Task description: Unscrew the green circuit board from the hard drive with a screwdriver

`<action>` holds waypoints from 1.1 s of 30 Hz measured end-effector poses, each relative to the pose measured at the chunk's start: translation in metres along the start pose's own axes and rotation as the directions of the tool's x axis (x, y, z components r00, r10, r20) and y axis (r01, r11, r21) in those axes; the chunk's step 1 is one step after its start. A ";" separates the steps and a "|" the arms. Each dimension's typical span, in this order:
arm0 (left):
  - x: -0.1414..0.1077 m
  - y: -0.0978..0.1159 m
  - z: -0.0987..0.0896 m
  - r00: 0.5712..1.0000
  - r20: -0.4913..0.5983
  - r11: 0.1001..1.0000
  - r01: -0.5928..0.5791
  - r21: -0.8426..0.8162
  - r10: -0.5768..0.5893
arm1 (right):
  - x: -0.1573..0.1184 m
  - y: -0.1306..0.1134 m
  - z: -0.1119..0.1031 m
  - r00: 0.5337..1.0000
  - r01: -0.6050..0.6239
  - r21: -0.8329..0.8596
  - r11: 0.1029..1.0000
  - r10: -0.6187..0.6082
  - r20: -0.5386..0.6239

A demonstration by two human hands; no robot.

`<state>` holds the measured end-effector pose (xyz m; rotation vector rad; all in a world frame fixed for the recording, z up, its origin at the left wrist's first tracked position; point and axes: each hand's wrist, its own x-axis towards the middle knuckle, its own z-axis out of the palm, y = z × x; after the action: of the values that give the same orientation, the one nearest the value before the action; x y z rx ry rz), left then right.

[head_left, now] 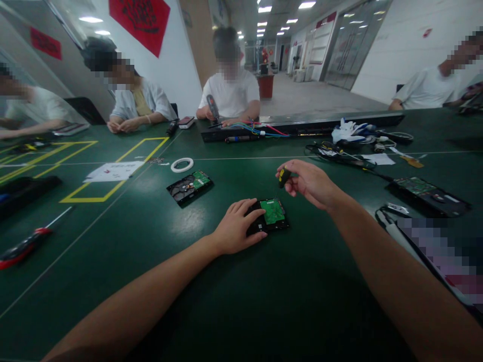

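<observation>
A hard drive [273, 211] with a green circuit board lies flat on the green table. My left hand [238, 226] holds it from its left side, the thumb at the near edge and the fingers over the top and far edge. Above its far right corner, my right hand [307, 182] grips a small screwdriver [284, 177] by its black and yellow handle. The thin shaft is hard to make out, and I cannot tell whether the tip touches the drive. A second hard drive [190, 187] rests farther back on the left.
Beyond it sits a white tape roll [182, 165]. A red and black screwdriver [33, 242] lies far left; a white sheet [113, 171] is within yellow tape lines. Cables, white gloves [350, 131] and another drive [428, 195] are on the right. Several people sit around the table.
</observation>
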<state>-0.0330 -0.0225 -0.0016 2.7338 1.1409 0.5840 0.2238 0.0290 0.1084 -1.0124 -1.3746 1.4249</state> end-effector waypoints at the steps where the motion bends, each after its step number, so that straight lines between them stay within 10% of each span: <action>1: 0.000 0.000 0.000 1.000 0.001 1.000 0.001 0.003 -0.001 | 0.000 0.000 0.000 1.000 -0.001 0.002 1.000 0.001 -0.004; 33: 0.001 0.000 -0.001 1.000 0.001 1.000 0.000 0.004 0.000 | 0.003 0.002 -0.005 0.996 0.082 -0.133 0.988 -0.077 0.043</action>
<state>-0.0325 -0.0222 -0.0006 2.7369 1.1436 0.5801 0.2273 0.0333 0.1065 -1.0095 -1.5390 1.3129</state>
